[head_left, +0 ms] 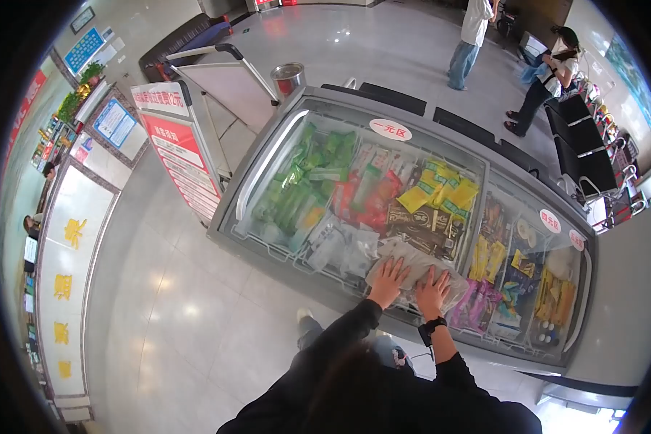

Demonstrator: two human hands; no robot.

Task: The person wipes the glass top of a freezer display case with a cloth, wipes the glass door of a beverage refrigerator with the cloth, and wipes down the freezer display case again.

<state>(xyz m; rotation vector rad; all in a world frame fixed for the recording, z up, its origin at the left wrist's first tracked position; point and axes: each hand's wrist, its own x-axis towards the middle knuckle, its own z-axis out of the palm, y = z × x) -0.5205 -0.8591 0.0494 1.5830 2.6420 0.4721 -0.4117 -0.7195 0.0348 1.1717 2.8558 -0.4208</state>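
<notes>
Both hands rest on a light cloth or flat packet on the glass top of a grey chest freezer, at its near edge. My left hand lies on it with fingers spread. To its right, my right hand also has its fingers spread on the light material; a dark band circles that wrist. Under the glass are green packets, yellow packets, brown packets and purple packets.
A red and white sign stand and a metal bin stand beyond the freezer's left end. Black chairs line the upper right, near two people. A long counter runs along the left.
</notes>
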